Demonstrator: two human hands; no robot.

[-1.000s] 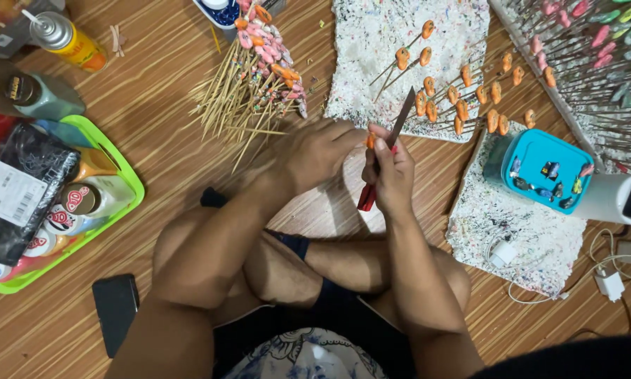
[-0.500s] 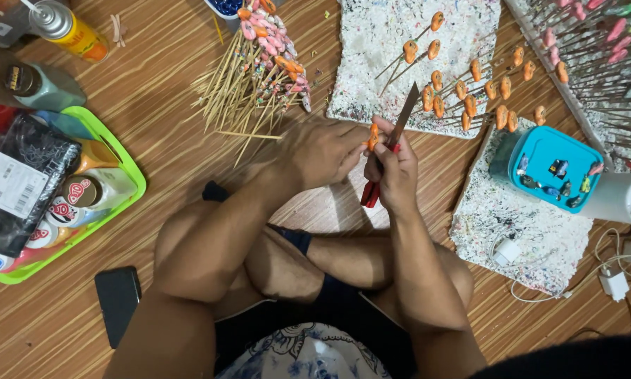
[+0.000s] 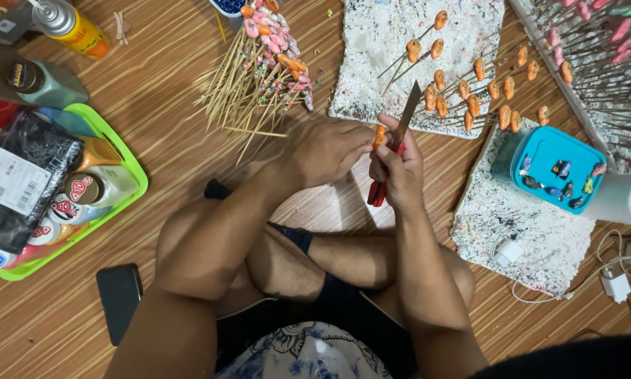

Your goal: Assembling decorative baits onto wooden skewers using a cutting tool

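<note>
Clenched tight, the right hand (image 3: pixel 397 170) grips one red-handled knife (image 3: pixel 393 151), blade pointing up and away, handle poking out below the fist. I see the left hand (image 3: pixel 327 151) pinching a single small orange piece (image 3: pixel 379 135) between fingertips, right against the blade, both hands meeting above the crossed legs.

Counting around them: on the white speckled board (image 3: pixel 372 63) ahead I make out roughly fifteen orange pieces on sticks (image 3: pixel 463 88), standing close together; a few may be hidden, so I can't give an exact figure. Left of that lies one loose heap of bamboo skewers (image 3: pixel 249 88), too many to count, with pink and orange tips.

To the right, one teal box (image 3: pixel 540 151) sits on a second speckled board (image 3: pixel 519 224), with about seven small dark bits inside. One white charger (image 3: pixel 616 284) and its cable lie near it.

On the left, one green tray (image 3: pixel 129 158) holds several cans and a black packet. Two bottles stand above it: one spray can (image 3: pixel 70 24), one grey-green bottle (image 3: pixel 42 83). One black phone (image 3: pixel 119 300) lies on the wooden floor beside the left arm.
</note>
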